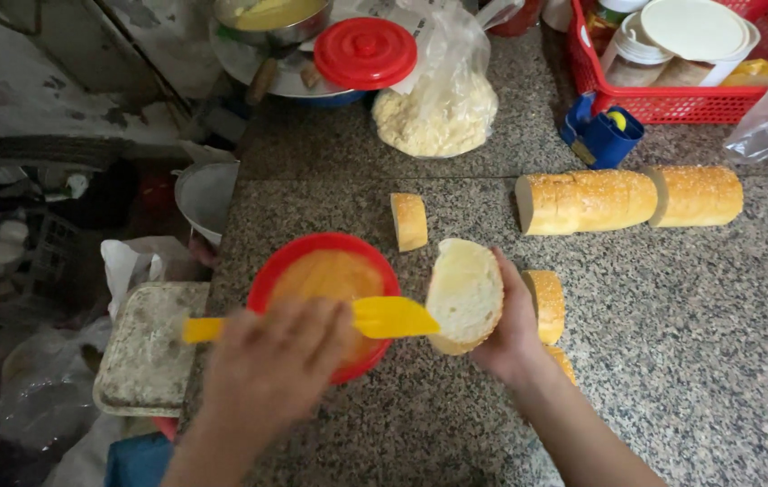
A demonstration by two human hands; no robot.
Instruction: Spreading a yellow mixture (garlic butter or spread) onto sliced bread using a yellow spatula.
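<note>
1. My left hand [271, 361] is closed around a yellow plastic knife [375, 317]; the handle sticks out toward 9 o'clock and the blade points to 3 o'clock.
2. The blade tip touches the cut face of a bread slice [463, 290].
3. My right hand [515, 329] grips that slice from behind, fingers curled on the crust, the pale cut face turned toward the knife.
4. A red bowl [287, 266] of orange-yellow spread sits under my left hand, just at 9 o'clock of the slice, and the knife lies across it.
5. At 12 o'clock of the held slice a small cut piece of bread [409, 221] stands on the granite counter [672, 343].
6. More cut slices [546, 302] lie behind my right hand, touching it.
7. Toward 2 o'clock the remaining loaf [627, 198] lies in two long sections, end to end.
8. Farther off at 12 o'clock sit a plastic bag of pale crumbly stuff [438, 113] and a red lid [364, 52].
9. A red basket [672, 101] with containers stands at 1 o'clock, a blue holder [602, 135] just before it.
</note>
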